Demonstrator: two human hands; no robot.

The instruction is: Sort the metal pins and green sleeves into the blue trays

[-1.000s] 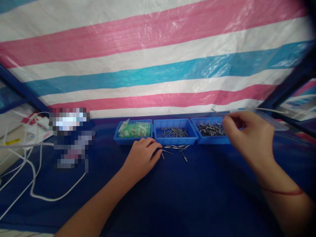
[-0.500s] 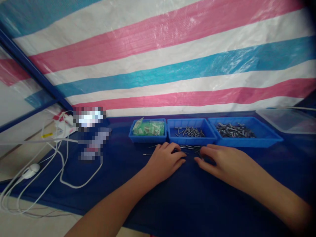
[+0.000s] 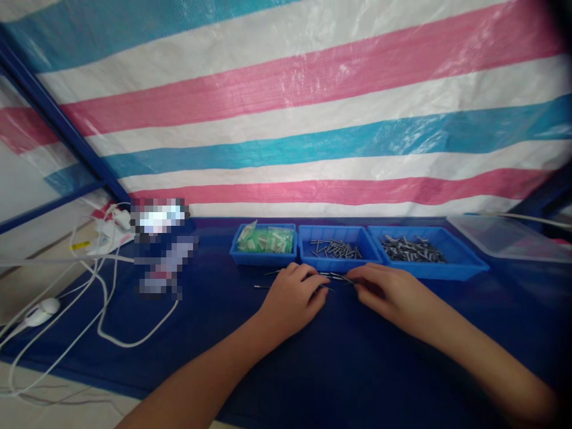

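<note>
My left hand [image 3: 295, 293] rests on the blue table with its fingers curled, thumb and forefinger closing on a thin metal rod [image 3: 330, 289] whose tip sticks out to the right. Facing it, my right hand [image 3: 386, 287] is pinched, and a slim dark metal piece [image 3: 349, 280] shows at its fingertips. Between the hands, just before the boxes, lie several thin metal rods [image 3: 331, 275] in a row, partly covered by my fingers. One more rod end [image 3: 261, 286] shows left of my left hand. Exact shapes are too small to make out.
Behind my hands stand three blue boxes: one with green-and-clear packets [image 3: 264, 241], one with loose metal pins [image 3: 337, 249], one with many small metal pieces [image 3: 413, 249]. A clear plastic lid [image 3: 504, 238] lies right. White cables [image 3: 105, 298] and blurred devices [image 3: 161, 220] are left.
The view has tilted up and shifted slightly. My right hand's fingertips have come together near the rods; my left hand stays almost in place.
</note>
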